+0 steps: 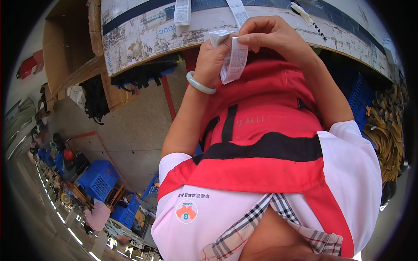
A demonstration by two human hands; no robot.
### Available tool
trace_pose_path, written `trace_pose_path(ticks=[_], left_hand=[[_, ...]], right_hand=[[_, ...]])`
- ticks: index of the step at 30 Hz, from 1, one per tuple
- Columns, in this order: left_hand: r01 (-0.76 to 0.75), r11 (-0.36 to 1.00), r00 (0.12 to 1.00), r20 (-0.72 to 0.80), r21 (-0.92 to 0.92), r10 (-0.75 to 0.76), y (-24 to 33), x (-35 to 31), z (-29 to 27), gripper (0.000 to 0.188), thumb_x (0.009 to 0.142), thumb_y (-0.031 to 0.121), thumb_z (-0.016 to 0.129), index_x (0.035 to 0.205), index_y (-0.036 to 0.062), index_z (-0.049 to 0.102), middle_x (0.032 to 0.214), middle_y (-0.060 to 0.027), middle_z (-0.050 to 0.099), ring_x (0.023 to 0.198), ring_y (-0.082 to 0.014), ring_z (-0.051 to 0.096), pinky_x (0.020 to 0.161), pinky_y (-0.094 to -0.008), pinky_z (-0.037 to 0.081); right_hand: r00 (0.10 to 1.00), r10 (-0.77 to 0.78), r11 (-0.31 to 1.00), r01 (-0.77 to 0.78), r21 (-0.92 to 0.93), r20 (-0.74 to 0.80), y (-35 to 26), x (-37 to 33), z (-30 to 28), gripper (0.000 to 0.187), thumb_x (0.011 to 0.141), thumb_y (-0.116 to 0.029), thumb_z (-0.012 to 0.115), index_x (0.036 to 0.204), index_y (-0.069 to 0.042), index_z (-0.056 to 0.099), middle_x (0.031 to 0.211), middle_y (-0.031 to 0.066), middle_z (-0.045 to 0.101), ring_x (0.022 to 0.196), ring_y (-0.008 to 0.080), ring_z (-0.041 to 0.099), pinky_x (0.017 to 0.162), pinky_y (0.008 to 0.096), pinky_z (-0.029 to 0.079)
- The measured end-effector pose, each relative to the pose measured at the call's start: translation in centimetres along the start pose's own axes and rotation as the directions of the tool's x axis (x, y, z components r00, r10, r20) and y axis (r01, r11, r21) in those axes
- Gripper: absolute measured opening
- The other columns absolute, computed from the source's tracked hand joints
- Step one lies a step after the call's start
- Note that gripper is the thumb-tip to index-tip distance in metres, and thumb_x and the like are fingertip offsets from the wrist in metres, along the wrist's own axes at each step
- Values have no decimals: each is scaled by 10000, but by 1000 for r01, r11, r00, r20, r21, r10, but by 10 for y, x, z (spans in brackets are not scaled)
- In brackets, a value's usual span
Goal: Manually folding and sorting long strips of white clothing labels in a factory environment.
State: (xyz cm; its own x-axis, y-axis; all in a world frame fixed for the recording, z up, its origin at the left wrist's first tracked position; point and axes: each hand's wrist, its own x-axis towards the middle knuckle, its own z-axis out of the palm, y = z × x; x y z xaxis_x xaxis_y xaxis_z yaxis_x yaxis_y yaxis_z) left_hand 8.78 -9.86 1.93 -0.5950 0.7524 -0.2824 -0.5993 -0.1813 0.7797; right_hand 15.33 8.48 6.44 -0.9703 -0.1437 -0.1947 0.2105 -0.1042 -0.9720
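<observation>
Both hands are up at the worktable's (143, 39) edge, left hand (211, 58) clutching a small bunch of white fabric labels (235, 61) while the right hand (265, 35) pinches one off the top, so looks mid-sort, with more loose labels (183, 11) waiting on the table.

Bright even daylight, soft shadows, sharp centre; strong fisheye bending, black vignette at rim.
</observation>
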Motion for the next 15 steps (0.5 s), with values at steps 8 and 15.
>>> trace_pose_path(ticks=[8,15], left_hand=[[75,992,992,107,-102,-64,-7,3,-8,349,954,320,595,1063,-11,585,780,-45,591,698,-171,645,626,-267,540],[83,992,996,41,-97,-79,-10,5,-6,219,947,176,614,1072,-4,612,774,-22,560,720,-132,607,597,-232,480]], right_hand=[[914,-344,844,201,-497,-214,31,25,-18,169,921,-154,647,980,2,678,850,29,637,730,123,599,661,247,491],[741,-644,400,118,-909,-187,39,53,-46,137,779,-125,743,909,-84,734,940,113,611,817,288,611,711,354,499]])
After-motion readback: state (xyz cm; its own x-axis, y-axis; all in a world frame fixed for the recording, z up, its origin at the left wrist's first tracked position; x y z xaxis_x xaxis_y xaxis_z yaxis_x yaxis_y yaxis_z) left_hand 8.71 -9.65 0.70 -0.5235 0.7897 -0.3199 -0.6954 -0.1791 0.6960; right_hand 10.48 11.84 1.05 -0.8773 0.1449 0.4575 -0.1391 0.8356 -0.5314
